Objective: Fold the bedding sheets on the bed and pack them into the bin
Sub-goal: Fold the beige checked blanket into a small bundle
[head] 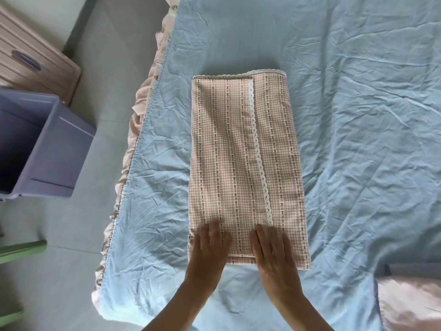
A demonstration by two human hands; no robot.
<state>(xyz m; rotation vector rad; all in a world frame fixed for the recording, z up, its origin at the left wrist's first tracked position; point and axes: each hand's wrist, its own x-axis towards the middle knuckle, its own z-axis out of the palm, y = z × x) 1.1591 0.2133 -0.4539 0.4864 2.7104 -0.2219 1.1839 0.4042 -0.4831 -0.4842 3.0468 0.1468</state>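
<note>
My left hand (211, 244) and right hand (270, 249) lie flat, fingers straight, pressing the near end of the pink checked sheet (245, 158), gripping nothing. The sheet stretches away from my fingertips as a long folded strip on the blue bed cover (358, 115). The bin (55, 149) stands well off beyond my left hand. I reckon the lace-edged flap (259, 161) could slide askew if I fold unevenly.

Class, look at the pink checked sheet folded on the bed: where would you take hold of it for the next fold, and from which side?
Take the pink checked folded sheet at its near short edge, where the left hand and right hand lie flat. It is a long strip running away from the person, so a grip at both near corners, coming from the near side, probably allows folding it away.
</note>
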